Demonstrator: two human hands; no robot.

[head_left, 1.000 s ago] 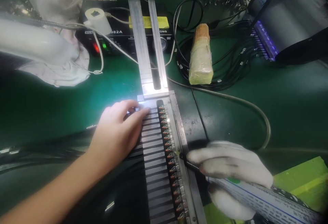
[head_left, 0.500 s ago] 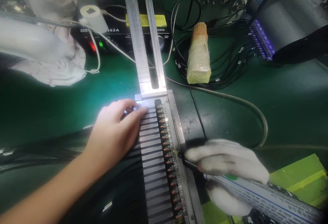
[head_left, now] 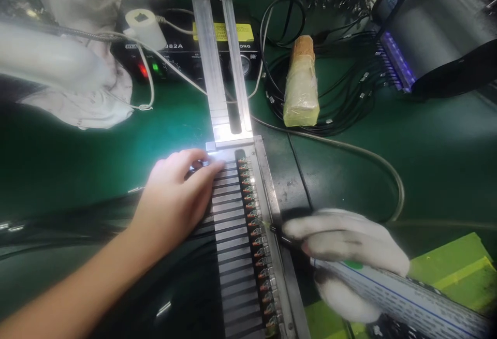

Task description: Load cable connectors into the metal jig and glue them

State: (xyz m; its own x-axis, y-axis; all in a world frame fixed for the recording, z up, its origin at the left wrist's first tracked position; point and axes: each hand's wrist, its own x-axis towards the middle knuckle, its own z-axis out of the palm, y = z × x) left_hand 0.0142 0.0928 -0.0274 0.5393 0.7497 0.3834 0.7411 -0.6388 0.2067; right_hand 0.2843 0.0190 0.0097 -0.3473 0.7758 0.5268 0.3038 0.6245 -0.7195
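A slotted metal fixture (head_left: 236,256) runs down the middle, with a row of small connectors (head_left: 254,212) along its dark channel and black cables leading off to the left. At the fixture's upper left corner, my bare left hand (head_left: 180,189) rests with thumb and index finger curled together on the edge; anything between them is hidden. My right hand (head_left: 349,240), in a whitish glove, is wrapped round a pen-like dispenser with a printed white barrel (head_left: 396,295). The dispenser's thin tip points at the connectors, near the middle of the row.
Behind stands a black controller box (head_left: 174,62) with lit red and green lamps. A wrapped block (head_left: 302,88) sits by coiled black cables at the back right, near a lamp glowing purple (head_left: 398,62). Yellow-green sheets (head_left: 450,266) lie at the lower right; cloth (head_left: 89,90) at left.
My right hand and the dispenser have shifted slightly, the tip moving a little up the connector row. My left hand keeps its place on the fixture. The view has moved very slightly.
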